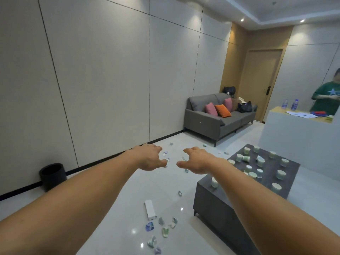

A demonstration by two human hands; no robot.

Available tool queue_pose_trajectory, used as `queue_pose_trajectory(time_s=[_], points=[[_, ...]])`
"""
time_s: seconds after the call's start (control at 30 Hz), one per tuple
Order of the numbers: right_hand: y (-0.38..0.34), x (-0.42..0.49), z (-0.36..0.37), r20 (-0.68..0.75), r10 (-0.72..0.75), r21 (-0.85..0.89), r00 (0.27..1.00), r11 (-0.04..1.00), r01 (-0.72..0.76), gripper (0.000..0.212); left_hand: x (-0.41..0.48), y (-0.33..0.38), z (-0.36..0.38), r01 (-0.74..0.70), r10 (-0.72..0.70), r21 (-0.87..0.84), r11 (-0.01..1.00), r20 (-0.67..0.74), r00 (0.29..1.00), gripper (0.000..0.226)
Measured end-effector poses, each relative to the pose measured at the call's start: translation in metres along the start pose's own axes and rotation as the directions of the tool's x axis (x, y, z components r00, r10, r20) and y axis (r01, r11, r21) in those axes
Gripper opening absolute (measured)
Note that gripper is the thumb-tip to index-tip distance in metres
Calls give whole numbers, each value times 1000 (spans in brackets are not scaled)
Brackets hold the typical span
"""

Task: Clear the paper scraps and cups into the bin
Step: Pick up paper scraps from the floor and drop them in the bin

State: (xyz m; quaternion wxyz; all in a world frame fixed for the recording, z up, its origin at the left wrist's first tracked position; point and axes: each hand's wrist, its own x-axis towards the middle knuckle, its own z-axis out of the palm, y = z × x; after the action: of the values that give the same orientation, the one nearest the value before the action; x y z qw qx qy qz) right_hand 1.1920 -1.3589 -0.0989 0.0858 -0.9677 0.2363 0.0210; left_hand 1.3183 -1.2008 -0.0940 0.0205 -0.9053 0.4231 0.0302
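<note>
Torn paper scraps (161, 230), pale green, blue and lilac, crumpled and curled, strewn over glossy white floor tiles: one cluster near the bottom centre, more lying farther off beneath the hands and toward the sofa. Just beside the near cluster, a slim white box (150, 209) flat on the floor. Small paper cups (281, 174), pale green and white, spread across the matte top of a low dark grey table (220, 205) at right, most standing, a couple tipped on their sides. Black round bin (52, 176), open-topped, on the floor against the wall at left, well apart from scraps and cups.

Both bare forearms stretched forward, palms down. Left hand (149, 158) with loosely curled fingers, holding nothing. Right hand (197, 161) likewise relaxed and empty, thumb pointing inward; a gap between the two.

Beyond, a grey fabric sofa (211, 124) with pink and orange cushions (222, 110) and dark bags. Farther right, a white counter (294, 137) with papers and two bottles (294, 104), a person in a green shirt (325, 96) behind it. Tan wooden door (257, 83), smooth grey wall panels.
</note>
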Motion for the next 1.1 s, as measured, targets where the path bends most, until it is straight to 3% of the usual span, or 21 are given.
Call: queue_pose_trajectory(time_s=[0.27,0.4,0.53,0.8,1.1], points=[[22,161,16,52,62,8,997,998,-63,81,166,-48,24,-36,36,2,999,40,999,75],[37,242,35,158,77,35,984,996,-83,81,243,-63,46,-20,24,-27,999,142,990,73],[44,285,52,170,54,41,984,997,-62,81,283,-70,64,-38,39,-13,999,136,990,73],[89,448,161,392,-46,119,919,993,-1,78,432,-97,168,61,-53,-17,998,325,944,73],[114,580,350,611,-134,161,780,986,44,74,537,-136,369,167,-99,-67,984,573,813,70]])
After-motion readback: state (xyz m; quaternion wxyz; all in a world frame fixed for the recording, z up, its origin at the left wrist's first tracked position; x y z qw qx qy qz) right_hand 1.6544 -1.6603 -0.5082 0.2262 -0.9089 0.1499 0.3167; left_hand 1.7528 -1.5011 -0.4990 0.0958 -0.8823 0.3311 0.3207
